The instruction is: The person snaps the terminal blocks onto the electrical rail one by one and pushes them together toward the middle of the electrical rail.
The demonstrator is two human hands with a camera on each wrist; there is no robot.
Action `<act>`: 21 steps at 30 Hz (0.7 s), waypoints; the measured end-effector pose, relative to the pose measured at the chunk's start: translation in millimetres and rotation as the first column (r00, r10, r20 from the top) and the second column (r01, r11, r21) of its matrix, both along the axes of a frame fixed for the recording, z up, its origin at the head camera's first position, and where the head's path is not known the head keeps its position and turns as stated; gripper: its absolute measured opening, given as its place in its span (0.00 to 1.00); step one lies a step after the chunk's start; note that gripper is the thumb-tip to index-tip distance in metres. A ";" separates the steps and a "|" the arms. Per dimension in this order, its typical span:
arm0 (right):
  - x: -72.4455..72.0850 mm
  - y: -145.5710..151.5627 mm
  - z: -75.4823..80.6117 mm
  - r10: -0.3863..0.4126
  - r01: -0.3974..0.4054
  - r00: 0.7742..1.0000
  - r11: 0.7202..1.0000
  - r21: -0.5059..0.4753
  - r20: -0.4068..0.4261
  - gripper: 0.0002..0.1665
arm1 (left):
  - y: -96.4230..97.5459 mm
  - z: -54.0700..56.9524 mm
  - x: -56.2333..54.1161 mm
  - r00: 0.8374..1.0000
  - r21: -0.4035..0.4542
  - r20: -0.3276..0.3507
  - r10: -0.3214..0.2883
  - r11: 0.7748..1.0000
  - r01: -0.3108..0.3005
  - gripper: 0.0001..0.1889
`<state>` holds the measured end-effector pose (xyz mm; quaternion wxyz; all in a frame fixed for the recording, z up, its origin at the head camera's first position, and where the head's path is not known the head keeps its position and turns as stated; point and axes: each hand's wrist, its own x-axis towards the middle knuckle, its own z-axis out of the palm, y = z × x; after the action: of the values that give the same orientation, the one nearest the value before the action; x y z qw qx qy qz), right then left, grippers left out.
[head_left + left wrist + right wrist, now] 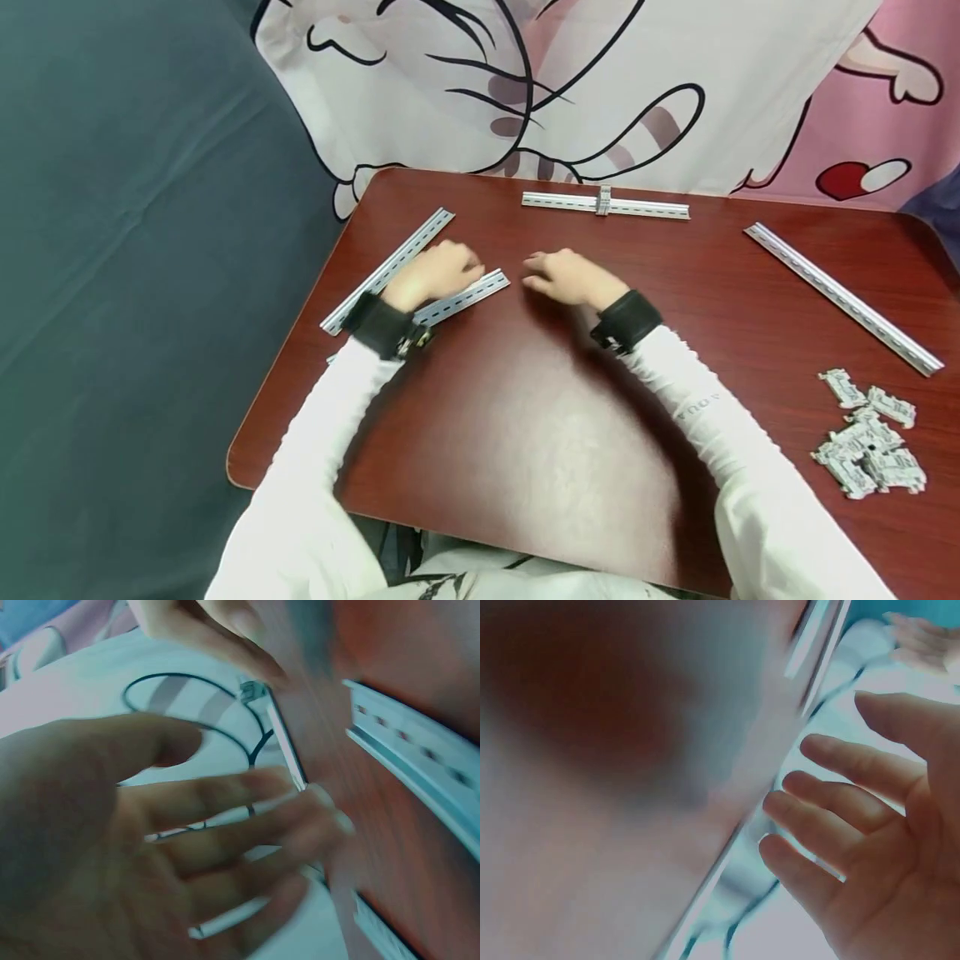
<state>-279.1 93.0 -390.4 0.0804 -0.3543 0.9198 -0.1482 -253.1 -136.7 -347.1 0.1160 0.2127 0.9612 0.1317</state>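
My left hand (441, 271) hovers over a slotted metal rail (465, 298), covering part of it in the head view. Another slotted rail (397, 261) lies just beyond, along the table's left side. In the left wrist view the fingers are slightly bent and spread, holding nothing. To the right, over the middle of the table, is my right hand (568, 277), level with the left. Its fingers (855, 761) are apart and relaxed in the right wrist view, and the palm carries nothing.
At the back edge lies a rail (648, 209) with a small grey block (603, 201) mounted on it. One more rail (843, 298) slants along the right side. A pile of grey terminal blocks (870, 442) sits at front right. A printed curtain (600, 83) hangs behind the table.
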 end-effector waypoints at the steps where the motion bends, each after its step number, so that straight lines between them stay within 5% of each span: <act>1: 4.4 -14.3 -1.8 0.035 -0.035 0.999 0.999 -0.015 0.008 0.25 | -9.4 -0.8 12.3 0.999 -0.030 0.034 0.008 1.000 -0.007 0.17; 6: 26.2 -73.6 -17.7 0.148 -0.149 0.984 0.989 0.004 0.097 0.35 | -48.5 -13.4 74.1 0.963 -0.198 0.204 0.178 0.970 -0.138 0.34; 9: 35.0 -88.0 -26.7 0.144 -0.159 0.975 0.984 0.084 0.169 0.42 | -59.5 -27.1 98.6 0.927 -0.246 0.257 0.272 0.946 -0.210 0.38; 13: 40.8 -89.0 -27.8 0.104 -0.143 0.973 0.972 0.184 0.206 0.46 | -67.3 -37.2 121.2 0.886 -0.264 0.276 0.372 0.916 -0.302 0.42; 17: 41.9 -82.4 -22.9 0.122 -0.164 0.968 0.969 0.186 0.219 0.46 | -75.3 -43.7 135.4 0.842 -0.289 0.309 0.443 0.887 -0.360 0.44; 21: 44.3 -73.4 -19.8 0.124 -0.168 0.964 0.971 0.172 0.237 0.46 | -77.0 -47.0 140.7 0.852 -0.281 0.301 0.429 0.893 -0.351 0.45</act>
<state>-234.9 19.6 -410.2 0.2282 -0.3929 0.8860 -0.0920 -112.4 -213.7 -394.1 0.2803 -0.0291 0.9558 0.0840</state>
